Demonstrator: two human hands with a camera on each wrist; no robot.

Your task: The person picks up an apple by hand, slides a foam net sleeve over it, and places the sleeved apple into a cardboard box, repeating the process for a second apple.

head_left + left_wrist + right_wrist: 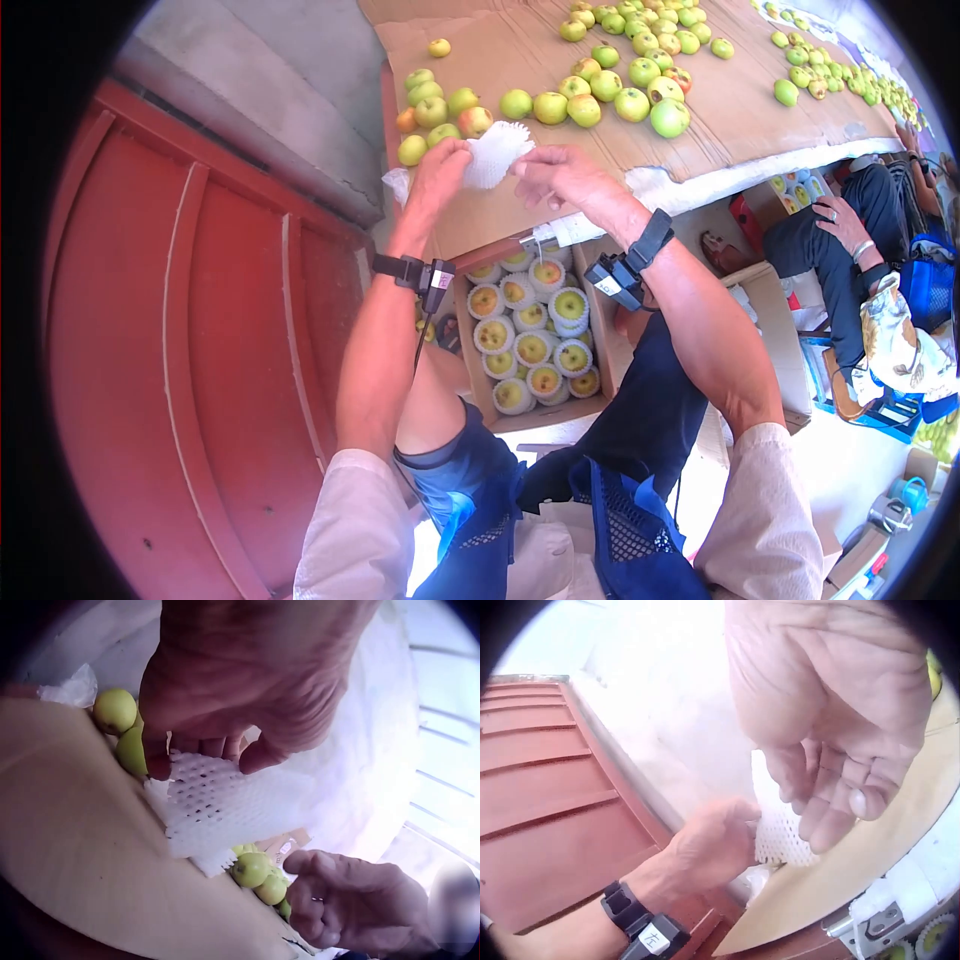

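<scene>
With the left hand [437, 178], pinching a white foam sleeve [493, 157] over the worktop's [738, 115] near left corner, beside loose apples [430, 110]. With the right hand [577, 180], hovering half-open over the worktop's near edge, apparently gripping nothing. Probably preparing the sleeve for wrapping; next, likely needing to spread its mouth and fetch one of the apples from the worktop.

Both hands [437, 182] [575, 180] near each other

The white label [653, 943] on the black left-wrist camera [677, 933] reads "左", a single dark character.
</scene>
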